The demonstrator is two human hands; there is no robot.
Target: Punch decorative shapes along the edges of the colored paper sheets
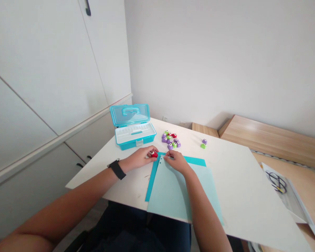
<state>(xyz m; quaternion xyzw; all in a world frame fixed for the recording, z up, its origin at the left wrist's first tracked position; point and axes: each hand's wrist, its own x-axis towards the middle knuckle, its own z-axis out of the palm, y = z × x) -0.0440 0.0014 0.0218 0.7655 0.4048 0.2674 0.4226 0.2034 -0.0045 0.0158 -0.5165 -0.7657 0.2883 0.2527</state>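
A small red craft punch [154,154] with a white part is held in the fingers of my left hand [141,157], beside the upper left corner of the papers. My right hand [176,161] rests at the top edge of a pale blue sheet of paper [173,192], its thumb and fingers pinched on that edge. Small dark marks like holes show near the sheet's top left corner. Beneath it lies a darker turquoise sheet [196,161], showing along the top and left.
A turquoise plastic box [135,142] with a white tray stands at the back left, lid raised. Several purple, green and red punches [170,139] cluster behind my hands. A purple punch [204,141] and a green punch [203,146] sit farther right on the white table [241,189].
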